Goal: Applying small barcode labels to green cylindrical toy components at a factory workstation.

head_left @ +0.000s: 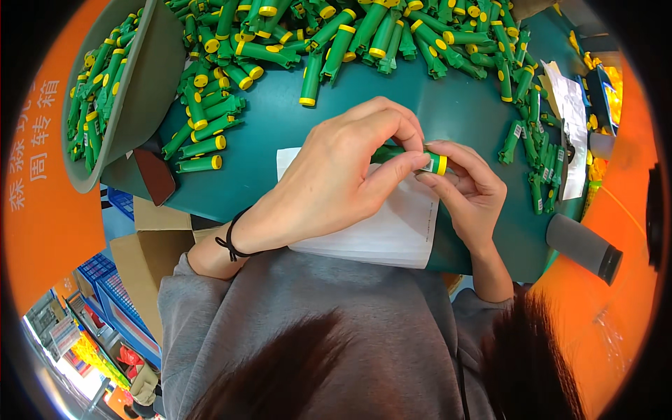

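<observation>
Nearest lies a stack of white sheets (364,241) at the middle of the counter's near edge, against the person's grey sweatshirt (364,315). Past the left part of that edge, below the counter (269,129), stands an open cardboard box (150,255).

Above the sheets are both hands, with a green tube (435,165) between them, lying nearly level, its yellow end toward the right. The left hand (343,161), with a black cord (229,243) around its wrist, reaches across from the left; its grip is closed on the tube, the thumb against a small white label (427,165) near the yellow end. The right hand (472,185) has its grip closed too, thumb and forefinger about the yellow end; its other fingers are curled.

Near the counter's right near corner lies a grey cylinder (581,245), tilted, with a dark end. Farther along the right edge, several labelled green tubes (547,164) lie beside a crumpled white sheet (570,133). Toward the left edge, more loose tubes (203,145) lie near a dark brown flat piece (155,175) and a grey-green bin (143,101) filled with similar tubes. Farthest, a broad pile of green-and-yellow tubes (392,35) spreads across the counter's far side
</observation>
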{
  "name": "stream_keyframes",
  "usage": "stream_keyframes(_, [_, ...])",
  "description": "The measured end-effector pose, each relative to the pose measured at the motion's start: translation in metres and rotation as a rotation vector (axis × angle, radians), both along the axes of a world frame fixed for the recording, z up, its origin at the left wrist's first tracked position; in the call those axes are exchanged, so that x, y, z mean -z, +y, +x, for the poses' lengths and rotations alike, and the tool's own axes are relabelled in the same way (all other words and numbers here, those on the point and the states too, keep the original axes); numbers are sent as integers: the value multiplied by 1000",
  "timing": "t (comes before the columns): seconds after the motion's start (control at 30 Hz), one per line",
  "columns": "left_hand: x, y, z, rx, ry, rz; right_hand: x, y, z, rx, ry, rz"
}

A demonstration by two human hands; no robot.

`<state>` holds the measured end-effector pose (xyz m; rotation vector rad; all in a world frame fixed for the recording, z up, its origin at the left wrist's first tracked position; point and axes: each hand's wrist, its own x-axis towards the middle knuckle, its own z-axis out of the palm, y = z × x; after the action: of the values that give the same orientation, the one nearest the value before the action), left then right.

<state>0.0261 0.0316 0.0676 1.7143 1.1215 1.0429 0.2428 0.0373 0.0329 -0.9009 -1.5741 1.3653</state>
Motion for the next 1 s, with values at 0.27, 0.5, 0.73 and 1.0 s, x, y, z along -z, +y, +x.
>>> stream_keyframes(0.27, [-2,1,6,-8,50,-14,-3,-3,2,17,7,-21])
stream_keyframes(0.5, [-3,-2,8,-45,83,-50,0,-3,2,18,-14,-40])
stream_keyframes(0.73, [13,-4,10,-78,-3,-24,1,-4,1,15,15,-76])
stream_keyframes(1.0, [23,0,0,182,-111,-519,9,0,2,-70,-45,51])
